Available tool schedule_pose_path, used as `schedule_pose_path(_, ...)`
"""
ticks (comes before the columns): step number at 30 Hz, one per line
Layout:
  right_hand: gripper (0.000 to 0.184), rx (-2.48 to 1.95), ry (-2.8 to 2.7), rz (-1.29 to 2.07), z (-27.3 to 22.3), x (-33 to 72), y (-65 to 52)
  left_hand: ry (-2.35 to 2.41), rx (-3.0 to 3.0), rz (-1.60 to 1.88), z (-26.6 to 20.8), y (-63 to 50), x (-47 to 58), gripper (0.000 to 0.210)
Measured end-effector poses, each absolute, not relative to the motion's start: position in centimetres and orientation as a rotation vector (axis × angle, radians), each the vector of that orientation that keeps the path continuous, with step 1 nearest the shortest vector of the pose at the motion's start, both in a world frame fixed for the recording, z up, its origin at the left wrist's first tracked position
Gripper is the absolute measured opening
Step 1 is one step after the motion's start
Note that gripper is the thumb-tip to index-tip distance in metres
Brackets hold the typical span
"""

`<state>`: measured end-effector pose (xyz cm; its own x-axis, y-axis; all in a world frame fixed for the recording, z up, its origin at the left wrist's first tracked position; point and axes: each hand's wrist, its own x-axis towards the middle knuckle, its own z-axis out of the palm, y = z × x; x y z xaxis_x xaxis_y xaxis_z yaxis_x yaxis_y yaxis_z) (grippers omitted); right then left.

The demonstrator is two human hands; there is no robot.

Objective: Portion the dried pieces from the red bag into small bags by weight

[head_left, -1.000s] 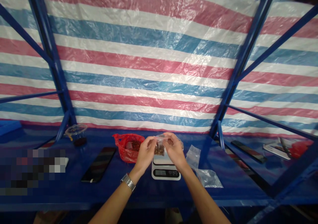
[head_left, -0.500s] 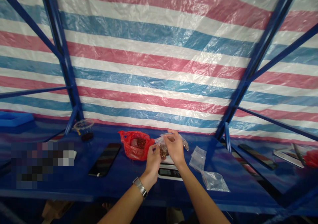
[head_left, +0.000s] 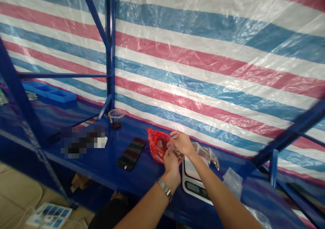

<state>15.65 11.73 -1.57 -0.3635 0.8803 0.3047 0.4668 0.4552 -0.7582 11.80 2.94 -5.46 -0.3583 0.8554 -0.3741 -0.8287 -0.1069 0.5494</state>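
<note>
My left hand [head_left: 172, 162], with a metal-band watch on its wrist, is closed around a small clear plastic bag [head_left: 177, 151] holding brownish bits. My right hand [head_left: 182, 143] pinches at the mouth of that bag, its fingertips partly hidden. Both are at the right rim of a red plastic bag [head_left: 155, 149], which stands open with dark reddish-brown pieces inside. Under my right forearm lies a white kitchen scale [head_left: 187, 185] with a small display. Behind the scale are filled clear bags [head_left: 203, 151].
Flat clear bags [head_left: 233, 181] lie right of the scale. A black phone [head_left: 132, 153] rests left of the red bag, and a plastic cup [head_left: 116, 120] with dark liquid stands behind it. Blue frame posts [head_left: 110, 53] rise before a striped sheet [head_left: 182, 73]. A blue tray [head_left: 62, 96] sits far left.
My hands have lifted the small bag off the scale and brought it left to the red bag's rim. The scale's top now shows. The view has turned left.
</note>
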Motion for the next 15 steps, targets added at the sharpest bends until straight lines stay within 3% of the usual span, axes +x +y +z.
schedule_pose_path(10, 0.024, -1.046, -1.949, 0.697, -3.1, 15.1, 10.4, 0.969, 0.044, 1.566, -4.1, 2.3, 9.2, 0.011)
schedule_pose_path(15, 0.03, -0.979, -1.691, 0.77, -3.1, 16.0, 9.1, 1.134, 0.411, 1.624, -4.4, 2.4, 7.9, 0.019)
